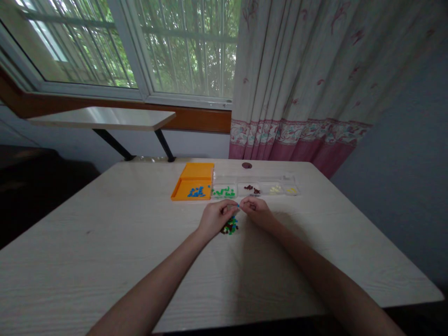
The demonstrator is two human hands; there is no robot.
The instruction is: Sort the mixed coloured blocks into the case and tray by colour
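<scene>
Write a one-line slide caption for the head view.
Left hand and right hand meet at a small blue piece over a mixed pile; orange tray and clear compartments beyond.

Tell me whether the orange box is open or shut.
Open: the orange box lies with its lid folded back, blue pieces showing inside.

I'm in a room of a home: a floral curtain (297,79) with a pink hem hangs beside my barred window (140,46), and my pale wooden counter (105,242) stands beneath it.
</scene>
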